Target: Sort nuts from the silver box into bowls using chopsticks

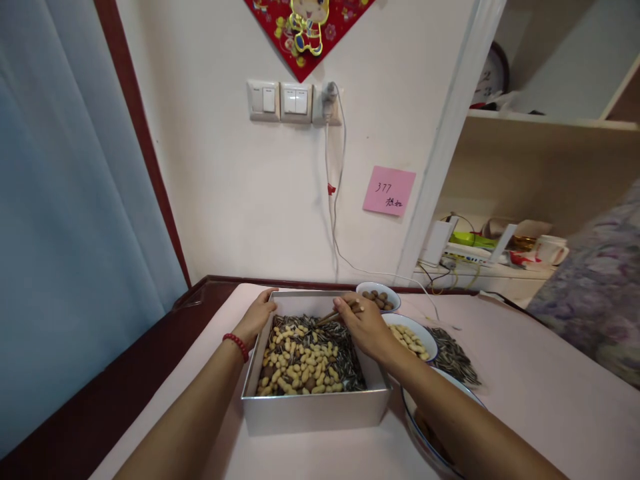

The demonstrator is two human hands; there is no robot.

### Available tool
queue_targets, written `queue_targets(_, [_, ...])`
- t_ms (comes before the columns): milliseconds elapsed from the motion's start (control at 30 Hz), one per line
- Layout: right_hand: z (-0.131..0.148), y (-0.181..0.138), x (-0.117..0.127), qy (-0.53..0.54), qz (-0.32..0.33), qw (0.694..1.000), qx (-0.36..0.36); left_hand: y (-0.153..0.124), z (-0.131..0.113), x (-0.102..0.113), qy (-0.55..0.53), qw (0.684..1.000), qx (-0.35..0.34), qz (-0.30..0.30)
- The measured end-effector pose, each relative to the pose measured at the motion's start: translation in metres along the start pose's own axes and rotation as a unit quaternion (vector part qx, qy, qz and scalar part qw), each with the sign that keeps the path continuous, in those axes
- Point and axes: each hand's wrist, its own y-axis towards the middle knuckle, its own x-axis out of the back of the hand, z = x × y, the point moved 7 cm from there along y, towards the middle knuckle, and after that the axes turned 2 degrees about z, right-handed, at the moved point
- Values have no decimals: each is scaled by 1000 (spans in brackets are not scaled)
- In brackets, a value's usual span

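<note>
Watching remotely, I see the left hand (259,313) clamped on the metal box (315,415), likely steadying it; the right hand (365,325) pinches chopsticks (329,318) inside it near peanuts (306,363), presumably for precision.

The box (315,415) looks smooth metal, the chopsticks (329,317) wooden, the peanuts (306,367) rough-shelled, the curtain (65,200) matt cloth.

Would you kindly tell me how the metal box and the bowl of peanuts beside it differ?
The metal box is square-cornered and straight-sided, while the bowl of peanuts is round. The box is silver-grey and clearly larger; the bowl is white with a blue rim. In the box, peanuts lie among dark striped seeds; in the bowl, only peanuts show. Both are open-topped.
</note>
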Motion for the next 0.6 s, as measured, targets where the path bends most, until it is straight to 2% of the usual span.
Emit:
queue_targets(200, [1,-1,2,13,-17,1000,2,1,0,1,8,1000,-1,-3])
queue_targets(333, [16,-11,22,29,-40,998,26,2,1,2,20,1000,3,-6])
queue_targets(467, [33,-35,66,34,-80,996,32,3,-1,2,31,999,2,-3])
queue_targets(600, [47,-75,135,15,-163,986,30,6,-3,3,43,999,5,-2])
